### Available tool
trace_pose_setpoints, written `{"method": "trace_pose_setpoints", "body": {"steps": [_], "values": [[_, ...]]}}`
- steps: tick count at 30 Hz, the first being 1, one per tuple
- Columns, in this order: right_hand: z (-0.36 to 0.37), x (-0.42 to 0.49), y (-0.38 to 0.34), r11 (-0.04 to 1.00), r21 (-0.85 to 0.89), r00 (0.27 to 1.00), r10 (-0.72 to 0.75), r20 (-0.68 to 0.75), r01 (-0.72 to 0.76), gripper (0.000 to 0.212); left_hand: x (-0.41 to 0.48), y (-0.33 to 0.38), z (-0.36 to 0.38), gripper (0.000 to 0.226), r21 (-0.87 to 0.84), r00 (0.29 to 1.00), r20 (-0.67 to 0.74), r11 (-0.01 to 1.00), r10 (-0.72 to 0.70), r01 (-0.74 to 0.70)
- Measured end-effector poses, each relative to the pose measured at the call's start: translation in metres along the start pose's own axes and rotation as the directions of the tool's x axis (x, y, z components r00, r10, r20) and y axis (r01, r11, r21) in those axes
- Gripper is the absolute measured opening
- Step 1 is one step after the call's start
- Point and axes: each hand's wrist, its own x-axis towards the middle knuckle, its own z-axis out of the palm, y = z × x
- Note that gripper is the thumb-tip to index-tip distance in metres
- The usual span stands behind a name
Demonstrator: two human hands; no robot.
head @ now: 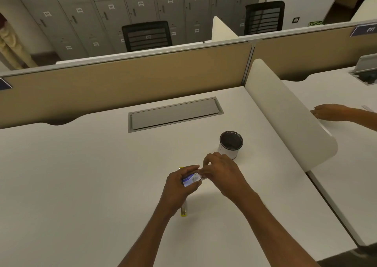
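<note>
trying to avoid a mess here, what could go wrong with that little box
The left hand grips the small box while the right hand pinches its end; a sharp tug might spill its contents onto the table. The left wrist hangs over the yellow stapler and might bump it.

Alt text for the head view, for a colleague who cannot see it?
The left hand grips a small blue and white box above a white desk while the right hand pinches its end. A yellow stapler lies under the left hand; a round white holder stands just beyond the right hand.
</note>
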Motion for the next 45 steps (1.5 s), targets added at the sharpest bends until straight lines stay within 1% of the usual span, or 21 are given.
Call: {"method": "trace_pose_setpoints", "body": {"steps": [4,11,16,19,21,22,23,24,25,26,27,28,29,30,31,33,37,38,41,43,45], "values": [[0.001,0.001,0.001,1.0,-0.008,0.998,-0.017,0.059,0.017,0.038,-0.002,0.001,0.0,0.044,-0.007,1.0,0.017,1.0,-0.005,0.005],[0.004,-0.001,0.003,1.0,0.001,0.994,-0.021,0.104,0.021,0.029,-0.004,0.0,-0.004,0.042,0.011,1.0,0.014,1.0,0.005,-0.005],[0.01,-0.003,0.005,0.999,-0.013,0.985,-0.038,0.17,0.04,0.035,-0.007,0.0,-0.002,0.043,0.023,1.0,0.029,1.0,0.005,-0.006],[0.008,-0.005,0.007,0.994,0.105,0.986,-0.007,0.166,-0.01,0.021,-0.009,-0.001,-0.002,0.044,0.021,1.0,0.023,1.0,-0.002,0.002],[0.003,-0.008,0.008,0.946,0.291,0.983,0.102,0.155,-0.144,0.013,-0.008,0.0,-0.003,0.045,0.02,1.0,0.014,1.0,-0.001,0.0],[0.0,-0.011,0.008,0.878,0.426,0.975,0.173,0.143,-0.218,0.011,-0.008,0.0,-0.003,0.045,0.02,1.0,0.015,1.0,0.002,-0.002],[-0.003,-0.012,0.009,0.77,0.578,0.961,0.253,0.112,-0.27,0.01,-0.008,0.001,-0.004,0.044,0.015,1.0,0.017,1.0,0.005,-0.005],[-0.005,-0.013,0.011,0.621,0.72,0.931,0.352,0.096,-0.309,0.012,-0.008,0.003,-0.004,0.044,0.007,1.0,0.018,1.0,0.006,-0.006],[-0.006,-0.014,0.012,0.436,0.833,0.882,0.454,0.125,-0.342,0.017,-0.009,0.004,-0.005,0.044,-0.003,1.0,0.017,1.0,0.005,-0.005],[-0.006,-0.013,0.012,0.237,0.899,0.825,0.53,0.197,-0.368,0.021,-0.009,0.006,-0.005,0.044,-0.006,1.0,0.015,1.0,0.004,-0.004],[-0.006,-0.013,0.011,0.053,0.918,0.768,0.568,0.296,-0.393,0.024,-0.009,0.007,-0.005,0.044,-0.007,1.0,0.013,1.0,0.007,-0.007],[-0.005,-0.014,0.01,-0.091,0.906,0.716,0.581,0.386,-0.414,0.023,-0.008,0.008,-0.005,0.044,-0.009,1.0,0.01,1.0,0.012,-0.012],[-0.002,-0.015,0.009,-0.182,0.882,0.674,0.583,0.453,-0.435,0.021,-0.008,0.008,-0.004,0.044,-0.013,1.0,0.01,1.0,0.018,-0.017],[0.002,-0.017,0.008,-0.2,0.862,0.647,0.587,0.487,-0.467,0.018,-0.008,0.008,-0.003,0.044,-0.015,1.0,0.009,1.0,0.021,-0.021],[0.006,-0.02,0.008,-0.144,0.848,0.642,0.593,0.486,-0.51,0.017,-0.008,0.009,-0.002,0.044,-0.016,1.0,0.005,1.0,0.025,-0.025],[0.012,-0.025,0.005,0.007,0.827,0.674,0.584,0.453,-0.562,0.013,-0.008,0.01,0.0,0.044,-0.019,0.999,-0.006,0.999,0.033,-0.033],[0.014,-0.026,-0.002,0.085,0.825,0.684,0.61,0.401,-0.559,0.006,-0.009,0.007,0.003,0.045,-0.079,0.999,-0.039,0.997,0.006,-0.009],[0.014,-0.025,-0.003,0.135,0.818,0.69,0.622,0.369,-0.559,0.005,-0.01,0.006,0.004,0.045,-0.102,0.999,-0.045,0.995,-0.008,0.003],[0.014,-0.021,-0.007,0.36,0.765,0.749,0.621,0.23,-0.534,0.006,-0.012,0.003,0.006,0.046,-0.15,0.998,-0.048,0.988,-0.044,0.036],[0.015,-0.019,-0.009,0.428,0.739,0.772,0.606,0.191,-0.519,0.008,-0.013,0.001,0.007,0.046,-0.152,0.997,-0.045,0.987,-0.056,0.048],[0.017,-0.019,-0.009,0.453,0.723,0.776,0.605,0.179,-0.521,0.008,-0.014,0.001,0.008,0.046,-0.127,0.997,-0.049,0.991,-0.058,0.051]]}}
